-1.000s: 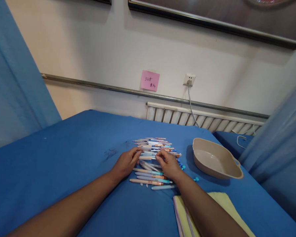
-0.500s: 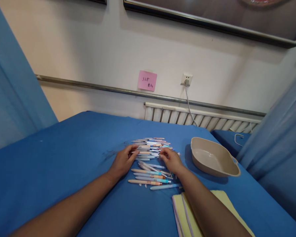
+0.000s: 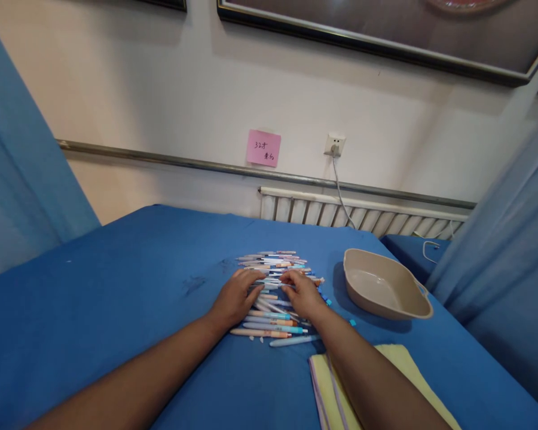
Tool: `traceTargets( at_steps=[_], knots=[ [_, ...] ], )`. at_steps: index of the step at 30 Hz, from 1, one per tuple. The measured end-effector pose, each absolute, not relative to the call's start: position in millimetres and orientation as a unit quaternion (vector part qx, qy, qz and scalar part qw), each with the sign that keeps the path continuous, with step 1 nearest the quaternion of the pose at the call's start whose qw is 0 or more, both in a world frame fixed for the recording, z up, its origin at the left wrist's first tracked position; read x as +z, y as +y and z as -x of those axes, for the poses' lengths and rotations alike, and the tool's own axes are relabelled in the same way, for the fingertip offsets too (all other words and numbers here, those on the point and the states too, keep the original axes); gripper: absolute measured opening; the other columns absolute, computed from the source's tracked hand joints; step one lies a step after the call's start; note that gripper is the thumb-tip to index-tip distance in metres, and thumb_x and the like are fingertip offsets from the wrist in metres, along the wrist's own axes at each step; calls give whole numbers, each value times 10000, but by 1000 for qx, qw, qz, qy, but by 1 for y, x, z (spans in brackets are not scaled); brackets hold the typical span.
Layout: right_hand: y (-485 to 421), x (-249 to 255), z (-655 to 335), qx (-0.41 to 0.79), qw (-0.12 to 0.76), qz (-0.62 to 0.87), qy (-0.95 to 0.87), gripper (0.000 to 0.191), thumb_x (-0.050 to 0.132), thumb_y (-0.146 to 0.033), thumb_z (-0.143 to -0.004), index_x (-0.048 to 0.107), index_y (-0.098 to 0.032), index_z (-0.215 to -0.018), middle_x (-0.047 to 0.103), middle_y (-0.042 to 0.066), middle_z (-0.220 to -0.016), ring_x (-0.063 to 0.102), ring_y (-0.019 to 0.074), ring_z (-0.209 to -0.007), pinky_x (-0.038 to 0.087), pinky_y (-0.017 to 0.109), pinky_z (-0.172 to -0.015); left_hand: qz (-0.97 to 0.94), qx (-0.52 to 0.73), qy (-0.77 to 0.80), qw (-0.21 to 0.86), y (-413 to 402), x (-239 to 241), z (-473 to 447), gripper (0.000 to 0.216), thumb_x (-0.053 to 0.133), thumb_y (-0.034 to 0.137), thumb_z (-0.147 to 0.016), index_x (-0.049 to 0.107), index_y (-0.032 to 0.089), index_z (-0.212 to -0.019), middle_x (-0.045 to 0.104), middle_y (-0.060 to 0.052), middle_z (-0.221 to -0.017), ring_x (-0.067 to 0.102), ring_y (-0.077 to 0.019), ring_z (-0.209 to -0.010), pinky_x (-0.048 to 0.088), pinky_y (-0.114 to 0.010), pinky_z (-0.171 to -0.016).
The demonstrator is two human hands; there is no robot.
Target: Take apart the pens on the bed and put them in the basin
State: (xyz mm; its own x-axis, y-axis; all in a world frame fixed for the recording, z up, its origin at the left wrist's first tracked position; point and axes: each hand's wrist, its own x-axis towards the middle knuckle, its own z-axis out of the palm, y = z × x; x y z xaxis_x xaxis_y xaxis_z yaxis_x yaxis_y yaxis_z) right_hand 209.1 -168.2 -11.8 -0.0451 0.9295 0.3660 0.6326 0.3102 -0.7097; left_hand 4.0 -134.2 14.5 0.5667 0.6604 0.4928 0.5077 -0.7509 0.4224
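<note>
Several pastel pens [image 3: 273,263] lie side by side in a loose row on a blue cloth-covered table [image 3: 130,280]. My left hand [image 3: 235,297] and my right hand [image 3: 301,294] rest on the middle of the row, fingertips facing each other. Between them they pinch one pale pen [image 3: 269,285] by its two ends. More pens [image 3: 269,328] lie nearer to me, below the hands. Both arms reach in from the bottom of the view.
An empty beige oval dish [image 3: 385,292] stands to the right of the pens. A yellow folded cloth [image 3: 341,388] lies under my right forearm. Blue curtains hang at both sides, and a radiator [image 3: 358,215] and wall socket are behind the table.
Both hands drew slightly closer together over the pens, and the fingers now pinch one pen's ends. The camera drifted a little to the right.
</note>
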Motion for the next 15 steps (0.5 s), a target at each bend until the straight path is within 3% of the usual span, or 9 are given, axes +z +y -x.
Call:
traceTargets(
  at_steps=[4, 7, 15],
  knots=[
    [-168, -10, -208, 177, 422, 555, -695, 177, 543, -148, -793, 586, -206, -955, 642, 27, -953, 586, 165, -881, 451, 306, -803, -896, 297, 319, 90, -126, 18, -17, 232, 509, 272, -852, 627, 212, -1043, 666, -60, -1019, 539, -219, -990, 400, -375, -901],
    [-169, -8, -212, 163, 419, 544, -709, 192, 538, -138, -792, 586, -208, -965, 640, 26, -964, 583, 162, -883, 447, 297, -805, -909, 266, 312, 79, -119, 20, -24, 168, 511, 251, -849, 652, 212, -932, 665, -49, -905, 546, -207, -912, 402, -353, -856],
    [-169, -3, -247, 94, 317, 622, -710, 232, 522, -92, -777, 582, -209, -969, 631, 54, -975, 574, 182, -908, 417, 299, -807, -907, 244, 340, 56, -110, 17, -21, 179, 482, 252, -865, 655, 209, -884, 664, -57, -861, 545, -217, -861, 399, -346, -808]
  ],
)
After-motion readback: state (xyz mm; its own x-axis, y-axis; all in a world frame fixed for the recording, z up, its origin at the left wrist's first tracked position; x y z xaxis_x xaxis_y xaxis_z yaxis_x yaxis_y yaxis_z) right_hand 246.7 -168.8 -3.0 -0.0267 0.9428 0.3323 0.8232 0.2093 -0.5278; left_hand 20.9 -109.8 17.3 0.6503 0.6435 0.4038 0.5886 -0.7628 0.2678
